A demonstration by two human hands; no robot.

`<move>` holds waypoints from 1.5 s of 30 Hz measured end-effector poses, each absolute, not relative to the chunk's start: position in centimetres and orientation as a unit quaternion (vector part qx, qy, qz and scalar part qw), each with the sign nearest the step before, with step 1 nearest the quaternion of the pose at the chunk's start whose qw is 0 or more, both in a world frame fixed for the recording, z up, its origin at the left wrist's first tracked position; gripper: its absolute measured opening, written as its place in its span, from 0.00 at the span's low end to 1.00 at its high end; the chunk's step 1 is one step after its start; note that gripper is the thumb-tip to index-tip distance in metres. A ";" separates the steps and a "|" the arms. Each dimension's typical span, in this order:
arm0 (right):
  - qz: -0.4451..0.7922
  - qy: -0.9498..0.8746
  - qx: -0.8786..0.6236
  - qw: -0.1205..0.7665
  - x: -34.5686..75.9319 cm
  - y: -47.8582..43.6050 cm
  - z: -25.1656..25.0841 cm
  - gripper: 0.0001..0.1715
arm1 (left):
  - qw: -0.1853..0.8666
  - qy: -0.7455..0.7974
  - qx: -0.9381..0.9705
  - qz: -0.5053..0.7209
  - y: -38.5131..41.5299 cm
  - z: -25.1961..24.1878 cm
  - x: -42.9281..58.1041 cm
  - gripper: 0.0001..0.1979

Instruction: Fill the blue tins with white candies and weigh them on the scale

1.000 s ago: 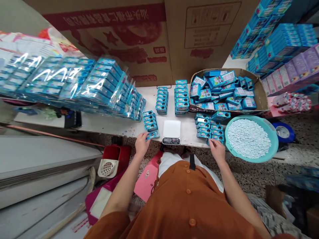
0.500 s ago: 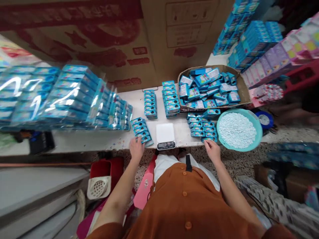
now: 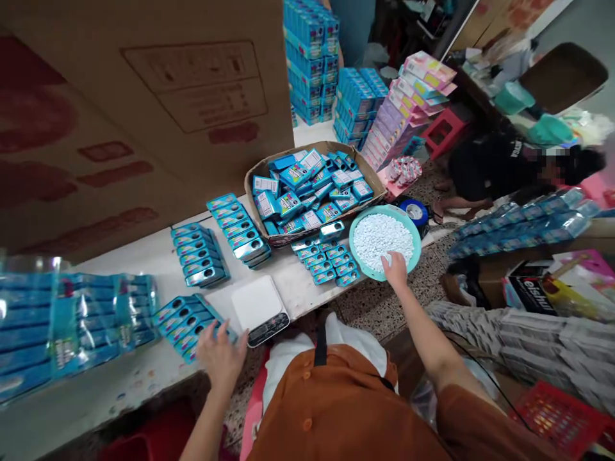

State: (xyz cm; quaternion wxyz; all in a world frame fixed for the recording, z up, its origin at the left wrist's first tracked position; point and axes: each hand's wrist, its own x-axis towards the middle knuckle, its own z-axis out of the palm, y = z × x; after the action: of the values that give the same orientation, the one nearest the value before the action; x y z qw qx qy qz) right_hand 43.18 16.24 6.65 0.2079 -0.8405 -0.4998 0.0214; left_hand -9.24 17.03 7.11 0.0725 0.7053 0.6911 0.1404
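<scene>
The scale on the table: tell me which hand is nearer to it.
Left. The left hand is just beside the near left corner of the scale. The right hand is farther off to the scale's right, at the rim of the teal basin.

A cramped packing workshop or stockroom is shown: a large carton (image 3: 144, 128) is propped behind a bench (image 3: 144, 272), blue tins (image 3: 199, 256) are laid out in rows, a scale (image 3: 257, 310) is set beside them, and wrapped packs (image 3: 72, 320) and boxed stock (image 3: 310, 57) are piled around.
</scene>
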 end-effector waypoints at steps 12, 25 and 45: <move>0.038 -0.524 -0.842 0.127 44.1 17.4 2.3 0.22 | 0.218 0.453 0.856 0.121 22.1 5.5 10.7 0.18; 0.043 -0.540 -0.826 0.154 45.2 17.2 1.4 0.23 | 0.133 0.453 0.881 -0.016 21.3 3.1 13.9 0.11; -0.010 -0.556 -0.803 0.217 44.4 16.7 1.7 0.22 | 0.178 0.692 0.687 0.134 17.3 9.5 -2.8 0.21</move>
State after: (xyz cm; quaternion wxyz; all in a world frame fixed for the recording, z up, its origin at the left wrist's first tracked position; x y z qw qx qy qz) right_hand 44.43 16.67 1.71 0.2169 -0.8026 -0.5556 -0.0102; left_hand -2.79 17.31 9.47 0.1784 0.6866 0.6919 0.1343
